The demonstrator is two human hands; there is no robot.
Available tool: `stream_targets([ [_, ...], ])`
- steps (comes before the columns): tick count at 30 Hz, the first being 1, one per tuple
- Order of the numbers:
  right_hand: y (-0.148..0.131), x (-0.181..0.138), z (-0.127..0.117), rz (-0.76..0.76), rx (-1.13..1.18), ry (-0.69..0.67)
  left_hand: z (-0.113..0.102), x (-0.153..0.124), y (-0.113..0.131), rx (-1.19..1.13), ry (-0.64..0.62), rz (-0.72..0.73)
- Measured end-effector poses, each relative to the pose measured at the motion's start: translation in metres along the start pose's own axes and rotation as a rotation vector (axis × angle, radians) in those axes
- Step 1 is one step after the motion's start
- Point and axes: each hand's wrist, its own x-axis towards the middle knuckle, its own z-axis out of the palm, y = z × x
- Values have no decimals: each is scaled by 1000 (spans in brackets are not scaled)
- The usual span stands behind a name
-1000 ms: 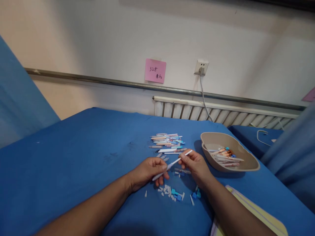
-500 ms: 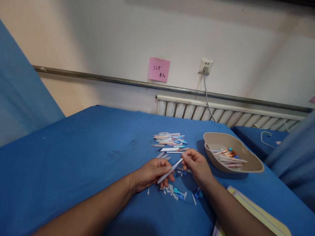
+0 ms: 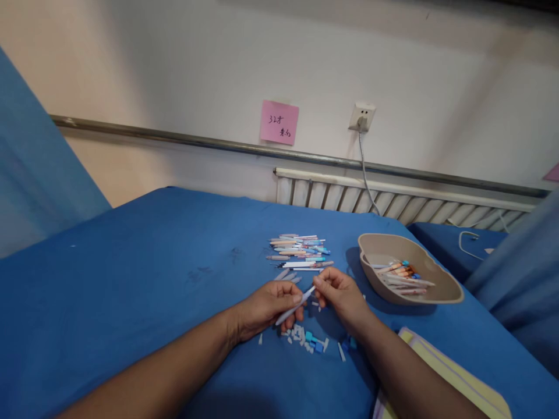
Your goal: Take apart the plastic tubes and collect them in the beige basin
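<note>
White rod (image 3: 311, 288) is down to a short stub between the hands; a second ago a long length stood out of the pale barrel (image 3: 286, 316) and past the right fingertips. Reads as the rod sliding into the barrel, mostly in, seating not confirmed.

Left hand (image 3: 271, 304): thumb and fingers pinching the barrel, held tilted, rod end up and to the right. Right hand (image 3: 337, 288): thumb and fingertips pressed together at the stub, pinching its end as far as I can tell; exact contact is hidden. Both grips sit above the table (image 3: 152, 267), about midway between its left and right edges.

Stock: pen pile (image 3: 299, 249) beyond the hands, toward the table's far edge. Small white pieces (image 3: 299, 333) and blue pieces (image 3: 318, 347) on the near side, just below the left fingers. Easy to knock if the hands drop.

Room: most of it left of the hands, out to the left edge. Right is tighter: tan basin (image 3: 442, 286) with pens (image 3: 404, 282) near the right edge, yellow cloth (image 3: 456, 372) under the right forearm, toward the near right corner. Near edge out of view.
</note>
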Motion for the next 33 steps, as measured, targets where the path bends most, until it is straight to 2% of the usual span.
stream_targets([
  [4, -5, -1, -2, -36, 27, 58, 2, 0, 1, 29, -14, 15],
  [9, -14, -3, -8, -109, -8, 32, 2, 1, 0, 43, 15, 37],
  [13, -18, 1, -25, -159, -168, 71, -2, 1, 2, -3, 39, 34],
  [19, -4, 9, -44, -36, -470, -106, -8, 2, 4, -123, 43, 40],
  [22, 0, 9, -49, -54, -600, -118, -8, 2, 4, -153, 53, 41],
  [27, -1, 5, -53, -40, -817, -227, -7, 3, 3, -173, 70, 28],
  [33, -2, 2, -52, -155, -1043, -280, -9, 4, 0, -186, 76, 25],
])
